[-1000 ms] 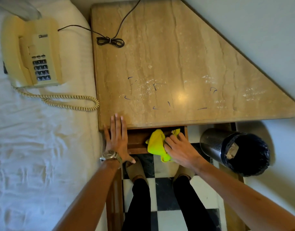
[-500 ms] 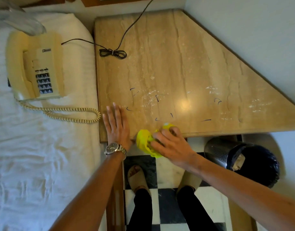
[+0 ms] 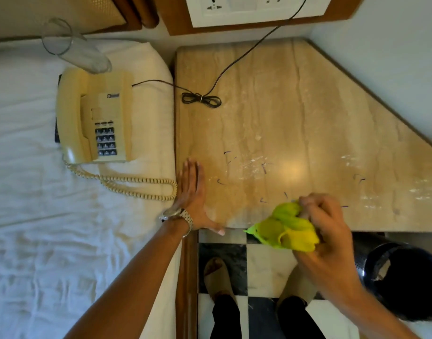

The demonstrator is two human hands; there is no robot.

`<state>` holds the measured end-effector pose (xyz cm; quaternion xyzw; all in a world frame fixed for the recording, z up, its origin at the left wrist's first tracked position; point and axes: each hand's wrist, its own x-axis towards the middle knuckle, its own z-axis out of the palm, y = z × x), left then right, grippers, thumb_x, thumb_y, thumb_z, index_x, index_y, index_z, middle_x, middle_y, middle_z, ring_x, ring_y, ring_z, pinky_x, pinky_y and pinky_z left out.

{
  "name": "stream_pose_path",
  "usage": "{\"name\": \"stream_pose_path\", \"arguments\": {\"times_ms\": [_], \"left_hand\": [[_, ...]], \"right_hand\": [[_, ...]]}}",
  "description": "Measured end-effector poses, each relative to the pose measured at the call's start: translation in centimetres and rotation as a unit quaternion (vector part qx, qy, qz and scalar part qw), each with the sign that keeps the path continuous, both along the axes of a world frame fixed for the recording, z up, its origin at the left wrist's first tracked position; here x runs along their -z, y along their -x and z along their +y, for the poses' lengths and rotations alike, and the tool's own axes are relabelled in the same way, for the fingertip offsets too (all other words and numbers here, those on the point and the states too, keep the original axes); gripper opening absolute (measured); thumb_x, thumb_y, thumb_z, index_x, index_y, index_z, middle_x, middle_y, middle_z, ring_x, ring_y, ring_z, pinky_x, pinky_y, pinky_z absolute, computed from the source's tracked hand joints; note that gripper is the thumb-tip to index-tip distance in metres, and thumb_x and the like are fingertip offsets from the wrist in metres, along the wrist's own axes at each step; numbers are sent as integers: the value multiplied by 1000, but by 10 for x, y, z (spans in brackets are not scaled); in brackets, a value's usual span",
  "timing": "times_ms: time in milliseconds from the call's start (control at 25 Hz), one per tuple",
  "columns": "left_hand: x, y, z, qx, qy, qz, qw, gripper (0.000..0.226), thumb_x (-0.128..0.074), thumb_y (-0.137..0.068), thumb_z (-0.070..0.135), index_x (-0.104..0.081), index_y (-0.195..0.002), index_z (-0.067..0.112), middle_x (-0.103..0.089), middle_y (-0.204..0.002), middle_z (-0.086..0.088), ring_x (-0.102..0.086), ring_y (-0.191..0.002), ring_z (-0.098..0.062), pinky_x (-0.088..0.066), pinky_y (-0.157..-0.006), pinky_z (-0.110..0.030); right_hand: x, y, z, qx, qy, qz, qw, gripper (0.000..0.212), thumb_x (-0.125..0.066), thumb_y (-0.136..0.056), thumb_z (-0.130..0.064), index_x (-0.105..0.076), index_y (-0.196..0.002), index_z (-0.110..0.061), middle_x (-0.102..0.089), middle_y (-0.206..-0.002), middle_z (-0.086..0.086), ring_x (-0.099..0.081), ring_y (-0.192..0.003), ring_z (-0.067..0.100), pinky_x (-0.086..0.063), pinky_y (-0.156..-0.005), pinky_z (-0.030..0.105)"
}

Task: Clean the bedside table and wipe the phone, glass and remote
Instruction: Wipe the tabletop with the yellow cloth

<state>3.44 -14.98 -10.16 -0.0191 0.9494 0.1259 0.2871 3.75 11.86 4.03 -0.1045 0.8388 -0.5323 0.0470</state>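
Note:
The beige marble bedside table (image 3: 295, 113) carries white dust and small dark scraps near its front. My right hand (image 3: 325, 223) grips a bunched yellow cloth (image 3: 288, 228) at the table's front edge. Flat on the front left corner lies my left hand (image 3: 191, 192), fingers together, a watch on the wrist. A cream corded phone (image 3: 95, 118) sits on the white bed at the left. Behind it a clear glass (image 3: 73, 48) lies on its side. A dark object (image 3: 56, 130) peeks from under the phone's left edge; I cannot tell what it is.
A black cable (image 3: 202, 99) with a tied coil runs from the wall socket plate (image 3: 254, 8) over the table's back left. A metal waste bin (image 3: 403, 277) with a black liner stands under the table's right front. My feet are on the chequered floor (image 3: 266, 263).
The drawer under the table top was shut. My right hand rose with the yellow cloth from the drawer to the table's front edge and shifted right. My left hand stayed on the corner.

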Motion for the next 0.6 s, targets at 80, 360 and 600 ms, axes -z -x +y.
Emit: {"name": "stream_pose_path", "arguments": {"times_ms": [80, 360, 600], "left_hand": [[-4, 8, 11, 5, 19, -5, 1000, 191, -56, -14, 102, 32, -152, 4, 43, -157, -20, 33, -149, -39, 12, -123, -55], [10, -22, 29, 30, 44, -67, 996, 191, -70, -19, 94, 34, -150, 3, 48, -153, -18, 36, -147, -39, 19, -122, -53], [-3, -1, 3, 3, 46, -56, 997, 193, -78, -18, 88, 48, -141, 8, 50, -152, -15, 36, -147, -38, 22, -119, -50]], "right_hand": [[6, 25, 8, 39, 1, -102, 994, 30, -67, -75, 10, -54, -95, -8, -53, -97, 2, -55, -88, 24, -48, -68, 38], [64, -113, -15, -221, 41, -439, 870, 17, -59, -80, -21, -72, -86, -31, -74, -87, -11, -71, -88, 11, -59, -83, 37], [123, -210, 36, -51, 142, -469, 870, 53, -47, -87, -80, -28, -135, -68, -42, -72, -14, -46, -61, 1, -34, -56, 19]]}}
